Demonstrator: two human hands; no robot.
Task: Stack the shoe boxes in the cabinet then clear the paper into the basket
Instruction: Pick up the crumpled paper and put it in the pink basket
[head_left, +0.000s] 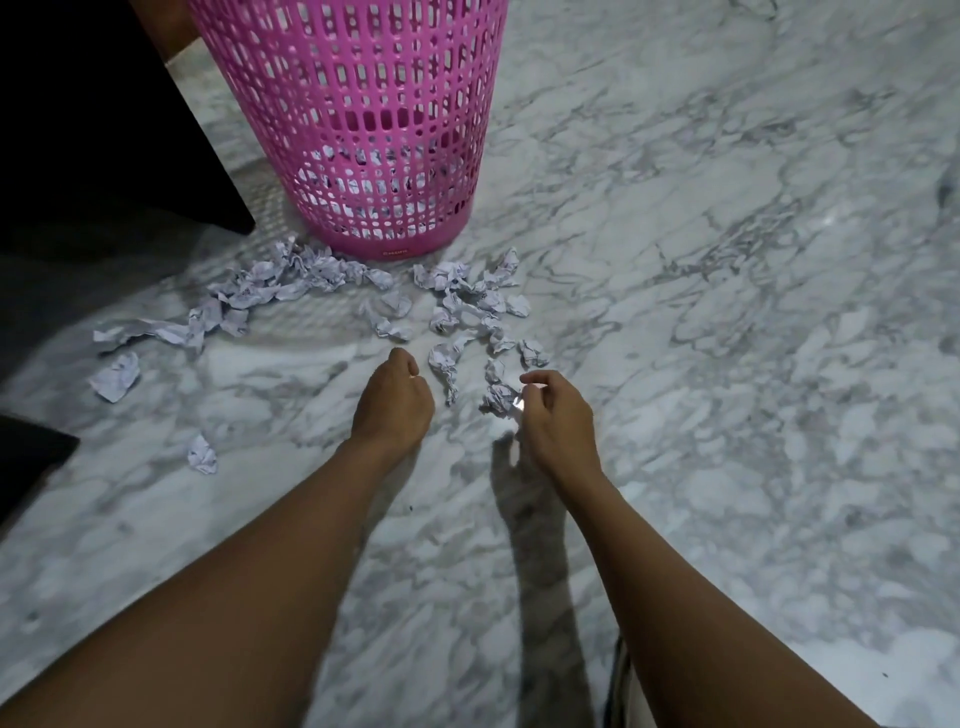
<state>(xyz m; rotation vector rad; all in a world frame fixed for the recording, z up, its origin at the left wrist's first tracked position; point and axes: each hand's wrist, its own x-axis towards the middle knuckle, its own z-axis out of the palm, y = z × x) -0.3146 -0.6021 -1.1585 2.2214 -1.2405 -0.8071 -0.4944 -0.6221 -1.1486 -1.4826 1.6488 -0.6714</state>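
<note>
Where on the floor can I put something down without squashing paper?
The floor right of the basket and the right hand is bare. So is the patch between the left hand and the lone ball. It is crowded in front of the basket, where paper lies scattered.

You look down on a white marble floor (727, 312) veined in grey, dimly lit, with a soft glare (831, 218) at right, a dark furniture panel (78, 130) at upper left and another dark corner (26, 467) lower left.
</note>
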